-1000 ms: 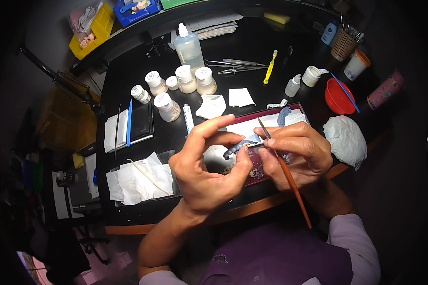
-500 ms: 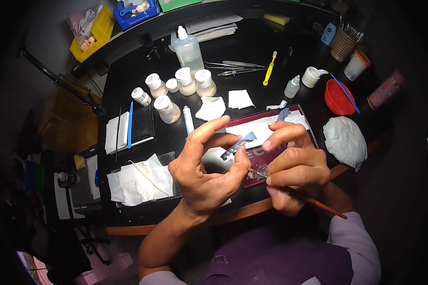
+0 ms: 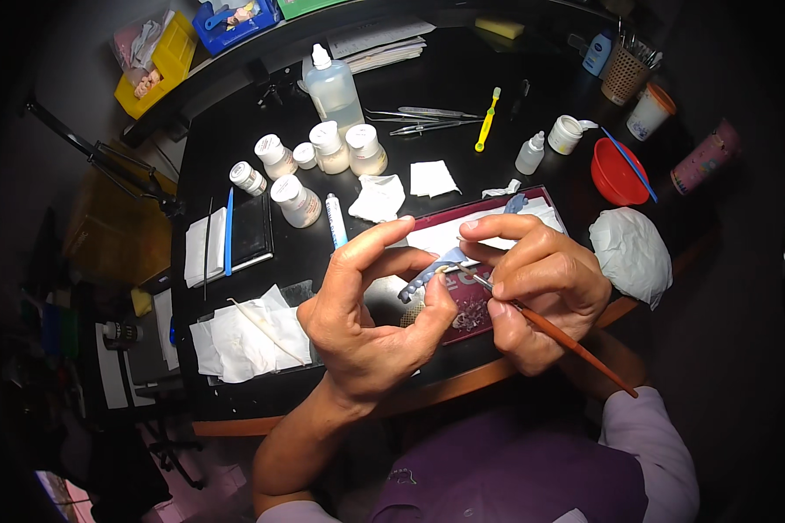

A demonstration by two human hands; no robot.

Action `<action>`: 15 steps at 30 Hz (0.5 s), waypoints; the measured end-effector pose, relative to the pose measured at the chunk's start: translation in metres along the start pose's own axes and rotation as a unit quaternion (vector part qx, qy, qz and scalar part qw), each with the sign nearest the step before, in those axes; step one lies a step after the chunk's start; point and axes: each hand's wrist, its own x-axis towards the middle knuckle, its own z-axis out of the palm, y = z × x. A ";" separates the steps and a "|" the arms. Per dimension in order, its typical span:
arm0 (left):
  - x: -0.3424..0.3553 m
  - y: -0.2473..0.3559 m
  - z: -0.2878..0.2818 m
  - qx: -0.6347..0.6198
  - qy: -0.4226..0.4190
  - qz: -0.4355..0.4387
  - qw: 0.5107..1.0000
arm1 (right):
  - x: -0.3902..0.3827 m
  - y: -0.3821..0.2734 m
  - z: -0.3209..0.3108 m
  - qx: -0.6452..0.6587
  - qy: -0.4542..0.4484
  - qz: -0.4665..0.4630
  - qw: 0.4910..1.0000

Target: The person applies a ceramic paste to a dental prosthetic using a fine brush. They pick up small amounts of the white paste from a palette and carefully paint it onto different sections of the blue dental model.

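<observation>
One blue-grey toothed piece point(image 3: 420, 286) is raised above a maroon board point(image 3: 474, 297), pinched between the thumb and fingers of the left hand point(image 3: 366, 318). The right hand point(image 3: 554, 283) pinches a slim brown brush point(image 3: 576, 345), its tip just beside the piece. Fine brushwork seems in hand; the next stroke would call for a steady piece and a light touch. Pale lettering shows on the board, partly covered; a white tube point(image 3: 336, 222) carries blue print.
</observation>
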 end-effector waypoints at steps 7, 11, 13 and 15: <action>0.002 0.002 0.000 -0.007 -0.007 0.009 1.000 | 0.002 -0.001 -0.002 -0.040 -0.016 -0.035 0.998; 0.003 0.001 0.000 -0.017 -0.010 -0.003 1.000 | 0.002 -0.001 -0.001 -0.050 -0.021 -0.030 0.998; 0.002 0.002 0.000 -0.027 -0.009 -0.013 1.000 | 0.001 -0.002 -0.001 -0.051 -0.021 -0.035 0.998; 0.003 0.002 0.000 -0.042 -0.006 -0.025 0.999 | 0.000 -0.004 -0.001 -0.059 -0.024 -0.034 0.997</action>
